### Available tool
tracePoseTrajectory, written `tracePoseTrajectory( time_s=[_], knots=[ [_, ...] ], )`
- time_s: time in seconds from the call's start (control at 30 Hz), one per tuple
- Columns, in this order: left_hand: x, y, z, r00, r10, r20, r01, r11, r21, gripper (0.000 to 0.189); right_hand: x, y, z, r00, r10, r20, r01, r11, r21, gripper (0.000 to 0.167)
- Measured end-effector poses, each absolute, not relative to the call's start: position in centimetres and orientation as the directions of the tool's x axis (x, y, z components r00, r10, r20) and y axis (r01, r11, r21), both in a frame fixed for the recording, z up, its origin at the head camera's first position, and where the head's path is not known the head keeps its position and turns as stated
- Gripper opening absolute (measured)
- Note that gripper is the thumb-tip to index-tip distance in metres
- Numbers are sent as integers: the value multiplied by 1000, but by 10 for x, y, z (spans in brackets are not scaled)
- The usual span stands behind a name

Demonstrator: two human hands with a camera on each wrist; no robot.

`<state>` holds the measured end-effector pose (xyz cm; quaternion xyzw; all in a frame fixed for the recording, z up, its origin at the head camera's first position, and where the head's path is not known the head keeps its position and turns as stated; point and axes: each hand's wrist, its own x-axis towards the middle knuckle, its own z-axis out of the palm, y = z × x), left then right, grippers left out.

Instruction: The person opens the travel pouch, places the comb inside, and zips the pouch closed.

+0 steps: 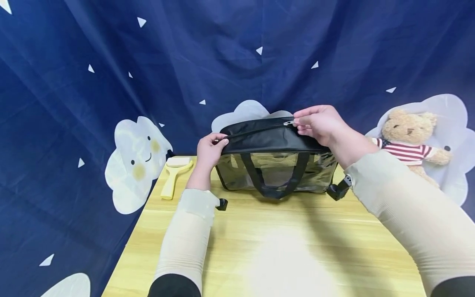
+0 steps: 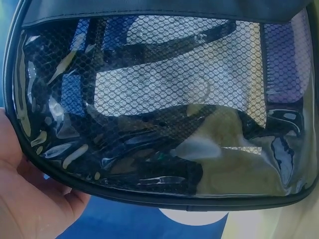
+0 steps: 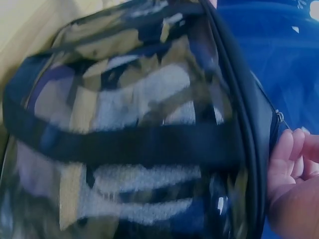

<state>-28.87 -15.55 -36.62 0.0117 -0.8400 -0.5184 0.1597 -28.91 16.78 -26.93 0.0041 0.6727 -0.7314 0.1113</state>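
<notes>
A black bag (image 1: 274, 140) with clear plastic sides stands upright at the back of the table, a dark strap handle (image 1: 272, 192) hanging down its front. My right hand (image 1: 323, 126) pinches the silver zipper pull (image 1: 288, 123) on the bag's top, right of the middle. At the top left corner, my left hand (image 1: 211, 150) grips the bag's edge between thumb and fingers. Mesh (image 2: 174, 94) shows through the clear end panel in the left wrist view. The right wrist view has the pull (image 3: 279, 116) just beyond the right fingertips (image 3: 299, 135).
A yellow-handled tool (image 1: 171, 181) with a pale head lies on the table (image 1: 222, 239) left of the bag. A teddy bear (image 1: 408, 136) in a striped shirt sits at the right. Behind everything hangs a dark blue curtain (image 1: 230, 53) with cloud prints.
</notes>
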Motion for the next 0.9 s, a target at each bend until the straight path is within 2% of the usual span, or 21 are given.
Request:
tracePoseTrajectory(
  time_s=[0.23, 0.47, 0.9],
  knots=[
    [-289, -160, -367, -952, -182, 247, 141, 457, 878, 17, -286, 202, -277, -977, -173, -128, 151, -129, -980, 35],
    [-290, -161, -367, -953, -173, 249, 148, 453, 879, 17, -282, 233, -289, -970, -211, -120, 176, -268, -947, 35],
    [-292, -158, -368, -954, -170, 247, 145, 460, 876, 16, -276, 284, -321, -973, -219, -75, 147, -335, -931, 45]
  ],
)
